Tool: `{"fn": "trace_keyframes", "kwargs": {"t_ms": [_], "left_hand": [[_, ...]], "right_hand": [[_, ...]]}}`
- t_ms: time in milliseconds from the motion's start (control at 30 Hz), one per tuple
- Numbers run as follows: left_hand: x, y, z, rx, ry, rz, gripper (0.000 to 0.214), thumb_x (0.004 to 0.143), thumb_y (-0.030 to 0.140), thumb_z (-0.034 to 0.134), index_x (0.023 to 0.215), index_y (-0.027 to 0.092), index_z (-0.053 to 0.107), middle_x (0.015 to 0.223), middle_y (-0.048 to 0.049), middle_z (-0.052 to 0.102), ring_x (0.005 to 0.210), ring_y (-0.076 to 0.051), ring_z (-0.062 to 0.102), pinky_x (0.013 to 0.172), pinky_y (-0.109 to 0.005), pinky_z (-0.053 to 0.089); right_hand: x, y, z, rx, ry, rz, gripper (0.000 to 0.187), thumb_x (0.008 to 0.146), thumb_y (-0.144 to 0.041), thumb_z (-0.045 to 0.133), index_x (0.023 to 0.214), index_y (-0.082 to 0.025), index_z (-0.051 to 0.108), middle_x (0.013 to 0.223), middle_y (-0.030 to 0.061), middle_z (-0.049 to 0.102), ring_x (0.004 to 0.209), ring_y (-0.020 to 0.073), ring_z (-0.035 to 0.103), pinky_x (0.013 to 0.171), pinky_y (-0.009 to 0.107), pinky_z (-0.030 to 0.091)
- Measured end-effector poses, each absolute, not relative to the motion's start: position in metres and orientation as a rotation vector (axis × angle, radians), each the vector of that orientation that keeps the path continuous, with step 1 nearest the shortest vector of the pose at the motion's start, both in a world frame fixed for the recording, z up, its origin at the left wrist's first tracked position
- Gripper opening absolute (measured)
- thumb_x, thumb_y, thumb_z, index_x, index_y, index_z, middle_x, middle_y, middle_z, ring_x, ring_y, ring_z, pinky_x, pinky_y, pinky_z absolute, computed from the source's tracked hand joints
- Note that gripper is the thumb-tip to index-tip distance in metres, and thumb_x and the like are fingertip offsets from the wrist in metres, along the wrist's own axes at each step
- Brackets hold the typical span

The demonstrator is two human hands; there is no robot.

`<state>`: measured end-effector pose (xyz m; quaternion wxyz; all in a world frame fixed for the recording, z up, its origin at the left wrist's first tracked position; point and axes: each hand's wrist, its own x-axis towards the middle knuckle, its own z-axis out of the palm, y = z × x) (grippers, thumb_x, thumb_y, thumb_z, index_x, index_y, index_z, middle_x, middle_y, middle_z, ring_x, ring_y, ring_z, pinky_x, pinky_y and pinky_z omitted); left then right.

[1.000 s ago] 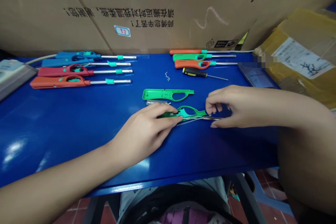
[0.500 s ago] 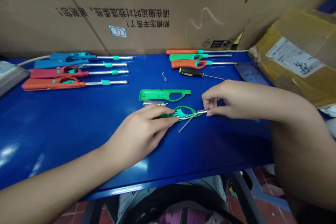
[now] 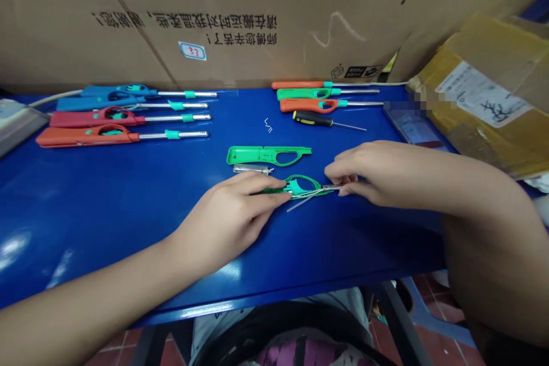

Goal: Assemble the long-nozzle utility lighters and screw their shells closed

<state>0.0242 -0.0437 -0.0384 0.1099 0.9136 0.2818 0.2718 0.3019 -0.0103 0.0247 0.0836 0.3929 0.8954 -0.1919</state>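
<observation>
My left hand (image 3: 238,209) pinches the body of an opened green lighter (image 3: 315,179) against the table, its fingertips by the teal trigger (image 3: 295,186). My right hand (image 3: 354,174) is closed on the lighter's metal tube (image 3: 330,187), at the front end of the green shell. A thin clear tube (image 3: 301,203) sticks out below the trigger guard, beside pale wires. Just beyond lies the other green shell half (image 3: 268,154), its inside facing up. Between the two halves rests a clear fuel tank (image 3: 251,169), partly behind my left hand.
Several long-necked lighters (image 3: 90,136) lie in a row at the left. At the back right are more lighters (image 3: 306,104) and a black-yellow screwdriver (image 3: 313,119). Small white bits (image 3: 268,125) lie mid-table. A phone (image 3: 412,123) and taped carton (image 3: 484,97) stand right; a large cardboard box (image 3: 240,23) walls the back.
My right hand has shifted slightly left and toward me with the metal tube, which now sits closer to the shell's front. The clear tube's free end has swung a little left and up.
</observation>
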Motion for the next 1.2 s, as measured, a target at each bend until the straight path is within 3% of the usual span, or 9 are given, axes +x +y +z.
{"fn": "trace_keyframes", "kwargs": {"t_ms": [333,733,1200], "left_hand": [[0.025,-0.044,-0.033,2.684,0.831,0.749,0.025,0.094,0.010,0.060,0.112,0.019,0.076,0.115,-0.0084,0.075,0.103,-0.026,0.072,0.089,-0.044,0.061],[0.017,-0.037,-0.027,2.712,0.856,0.651,0.023,0.096,0.013,0.057,0.109,0.019,0.074,0.114,-0.0062,0.075,0.106,-0.025,0.071,0.093,-0.043,0.060],[0.015,-0.037,-0.020,2.680,0.928,0.546,0.019,0.093,0.014,0.060,0.109,0.020,0.068,0.105,-0.0040,0.075,0.097,-0.023,0.071,0.086,-0.038,0.059]], "right_hand": [[0.302,-0.014,0.025,1.076,2.639,-0.574,0.017,0.087,-0.012,0.049,0.085,-0.024,0.061,0.083,0.0023,0.066,0.078,0.0196,0.056,0.066,0.032,0.029],[0.295,-0.016,0.024,1.130,2.644,-0.670,0.013,0.092,-0.017,0.047,0.091,-0.025,0.057,0.088,0.0002,0.065,0.077,0.0182,0.055,0.066,0.030,0.031],[0.295,-0.006,0.024,1.182,2.583,-0.902,0.011,0.089,-0.018,0.054,0.080,-0.022,0.060,0.078,-0.0018,0.067,0.069,0.0133,0.056,0.059,0.026,0.030]]}}
